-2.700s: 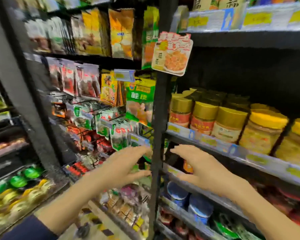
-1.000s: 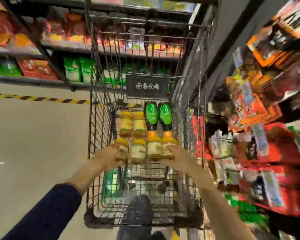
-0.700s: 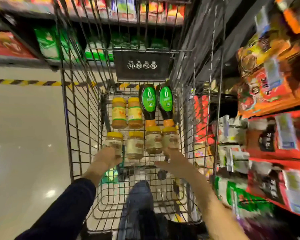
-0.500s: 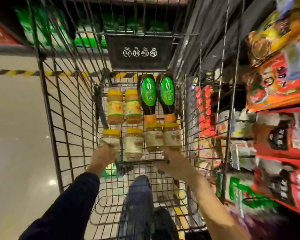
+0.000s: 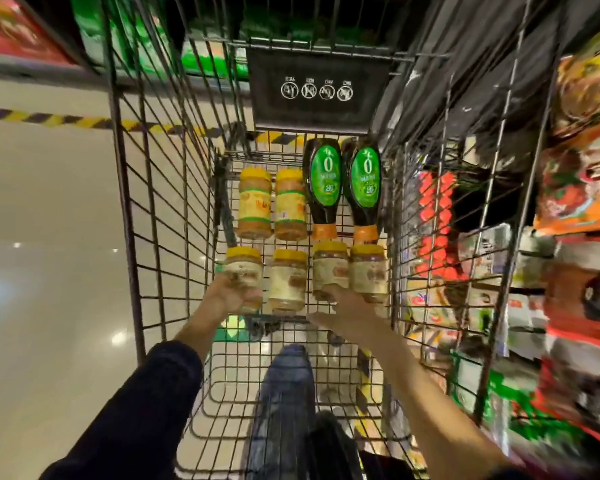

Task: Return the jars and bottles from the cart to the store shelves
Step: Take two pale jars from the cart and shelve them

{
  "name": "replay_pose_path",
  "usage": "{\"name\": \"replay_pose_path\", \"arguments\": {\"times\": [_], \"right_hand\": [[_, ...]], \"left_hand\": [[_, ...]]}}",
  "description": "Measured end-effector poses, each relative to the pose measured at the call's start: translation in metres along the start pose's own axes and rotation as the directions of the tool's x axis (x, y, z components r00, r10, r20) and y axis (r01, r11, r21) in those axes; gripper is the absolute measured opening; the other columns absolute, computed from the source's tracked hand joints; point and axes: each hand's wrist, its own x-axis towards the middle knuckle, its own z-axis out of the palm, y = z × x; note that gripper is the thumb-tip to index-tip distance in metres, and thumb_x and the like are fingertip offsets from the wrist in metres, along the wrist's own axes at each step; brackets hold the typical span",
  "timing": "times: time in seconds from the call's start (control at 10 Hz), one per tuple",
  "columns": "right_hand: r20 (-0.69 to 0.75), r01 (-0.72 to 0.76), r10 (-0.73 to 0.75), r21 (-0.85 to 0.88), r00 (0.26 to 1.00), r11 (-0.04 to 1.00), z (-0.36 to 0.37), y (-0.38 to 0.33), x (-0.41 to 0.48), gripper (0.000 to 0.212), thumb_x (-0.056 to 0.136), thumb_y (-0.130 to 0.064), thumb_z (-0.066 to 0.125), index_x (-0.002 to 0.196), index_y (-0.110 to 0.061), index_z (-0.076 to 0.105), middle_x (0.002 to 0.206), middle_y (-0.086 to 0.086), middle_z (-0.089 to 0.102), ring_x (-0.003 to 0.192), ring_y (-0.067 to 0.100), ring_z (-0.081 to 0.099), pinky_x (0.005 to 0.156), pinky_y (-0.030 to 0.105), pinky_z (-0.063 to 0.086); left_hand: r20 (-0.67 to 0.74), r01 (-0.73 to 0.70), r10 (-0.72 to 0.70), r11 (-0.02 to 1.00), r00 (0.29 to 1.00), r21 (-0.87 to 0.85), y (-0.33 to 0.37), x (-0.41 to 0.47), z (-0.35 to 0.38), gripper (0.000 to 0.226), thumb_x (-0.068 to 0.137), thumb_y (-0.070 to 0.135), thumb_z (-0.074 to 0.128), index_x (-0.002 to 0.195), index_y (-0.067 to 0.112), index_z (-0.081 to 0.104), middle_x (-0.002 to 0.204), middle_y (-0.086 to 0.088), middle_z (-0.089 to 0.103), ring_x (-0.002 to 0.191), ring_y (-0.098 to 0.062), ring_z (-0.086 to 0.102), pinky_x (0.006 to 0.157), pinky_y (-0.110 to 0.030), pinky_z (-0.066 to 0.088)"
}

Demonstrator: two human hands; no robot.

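Left hand [image 5: 234,296] wrapped around base of leftmost jar [image 5: 243,275] in near row, fingers closed on it. Right hand [image 5: 347,311] fingers spread, touching bottom of third jar [image 5: 329,270]; grip not closed. Near row: four yellow-lidded jars lying side by side on cart [image 5: 146,202] floor. Beyond them: two more jars [image 5: 272,206] at left, two dark bottles [image 5: 343,188] with green labels at right, caps toward near row. Store shelves [image 5: 568,220] at right, blurred.
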Motion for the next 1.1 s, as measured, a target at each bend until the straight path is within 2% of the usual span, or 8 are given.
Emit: {"name": "replay_pose_path", "arguments": {"times": [0.1, 0.2, 0.3, 0.4, 0.5, 0.7, 0.8, 1.1], "right_hand": [[0.018, -0.073, 0.072, 0.075, 0.997, 0.995, 0.011, -0.017, 0.011, 0.054, 0.088, -0.03, 0.062, 0.136, -0.012, 0.043, 0.134, 0.005, 0.052, 0.115, 0.016, 0.049, 0.078, 0.014, 0.033], [0.01, -0.117, 0.118, 0.204, 0.993, 0.972, 0.024, -0.031, 0.032, 0.041, 0.093, -0.017, 0.055, 0.131, -0.004, 0.047, 0.125, 0.005, 0.054, 0.108, 0.018, 0.053, 0.072, 0.008, 0.041], [-0.056, -0.19, 0.21, 0.247, 0.976, 0.95, 0.041, -0.027, 0.058, 0.028, 0.091, -0.02, 0.06, 0.114, -0.005, 0.059, 0.113, 0.009, 0.061, 0.087, 0.001, 0.063, 0.066, 0.007, 0.048], [-0.108, -0.225, 0.254, 0.231, 0.961, 0.947, 0.057, -0.024, 0.082, 0.029, 0.08, -0.033, 0.071, 0.07, -0.012, 0.054, 0.081, 0.002, 0.063, 0.087, 0.021, 0.061, 0.054, 0.01, 0.045], [-0.117, -0.224, 0.255, 0.23, 0.96, 0.947, 0.068, -0.024, 0.091, 0.046, 0.07, -0.035, 0.079, 0.104, -0.009, 0.062, 0.101, 0.003, 0.065, 0.101, 0.02, 0.061, 0.074, 0.017, 0.048], [-0.116, -0.253, 0.287, 0.246, 0.951, 0.936, 0.08, -0.034, 0.102, 0.021, 0.08, -0.03, 0.071, 0.094, -0.016, 0.065, 0.08, -0.004, 0.059, 0.079, 0.012, 0.055, 0.036, 0.005, 0.032], [-0.133, -0.317, 0.382, 0.352, 0.914, 0.881, 0.078, -0.032, 0.1, 0.011, 0.085, -0.02, 0.066, 0.09, -0.01, 0.063, 0.078, -0.001, 0.055, 0.081, 0.013, 0.049, 0.055, 0.015, 0.039], [-0.021, -0.26, 0.372, 0.678, 0.928, 0.687, 0.05, -0.048, 0.075, 0.103, 0.054, -0.052, 0.083, 0.134, -0.001, 0.043, 0.134, 0.01, 0.054, 0.123, 0.026, 0.052, 0.097, 0.029, 0.046]], "left_hand": [[-0.416, 0.307, -0.266, 0.951, 0.87, 0.034, 0.013, -0.016, 0.02, 0.1, -0.006, 0.073, 0.071, 0.083, 0.026, 0.071, 0.075, -0.002, 0.072, 0.07, -0.019, 0.07, 0.075, -0.042, 0.059], [-0.452, 0.204, -0.153, 0.977, 0.879, 0.065, 0.026, -0.033, 0.03, 0.097, 0.028, 0.055, 0.09, 0.108, 0.009, 0.06, 0.111, -0.016, 0.066, 0.105, -0.033, 0.064, 0.093, -0.05, 0.05], [-0.41, 0.09, -0.094, 0.996, 0.907, -0.027, 0.052, -0.053, 0.051, 0.028, 0.071, 0.002, 0.077, 0.091, 0.014, 0.064, 0.104, -0.014, 0.069, 0.104, -0.03, 0.065, 0.098, -0.048, 0.047], [-0.389, 0.003, -0.041, 0.995, 0.92, -0.098, 0.061, -0.065, 0.05, 0.029, 0.069, 0.007, 0.077, 0.096, 0.008, 0.065, 0.107, -0.02, 0.068, 0.102, -0.033, 0.065, 0.096, -0.049, 0.049], [-0.429, -0.055, -0.007, 0.99, 0.903, -0.131, 0.063, -0.068, 0.048, 0.052, 0.061, 0.011, 0.082, 0.106, -0.005, 0.063, 0.109, -0.023, 0.067, 0.103, -0.037, 0.065, 0.093, -0.046, 0.051], [-0.516, -0.004, -0.047, 0.995, 0.855, -0.098, 0.065, -0.063, 0.049, 0.028, 0.077, 0.002, 0.072, 0.104, 0.003, 0.064, 0.106, -0.015, 0.068, 0.08, -0.015, 0.068, 0.062, -0.013, 0.054], [-0.533, 0.002, -0.049, 0.996, 0.845, -0.089, 0.067, -0.062, 0.051, 0.021, 0.078, 0.004, 0.072, 0.096, 0.01, 0.065, 0.099, -0.011, 0.069, 0.083, -0.019, 0.067, 0.062, -0.014, 0.054], [-0.536, 0.007, -0.079, 0.991, 0.84, -0.135, 0.092, -0.076, 0.065, 0.044, 0.076, 0.004, 0.073, 0.116, -0.004, 0.057, 0.113, -0.015, 0.066, 0.099, -0.027, 0.064, 0.082, -0.028, 0.055]]}}
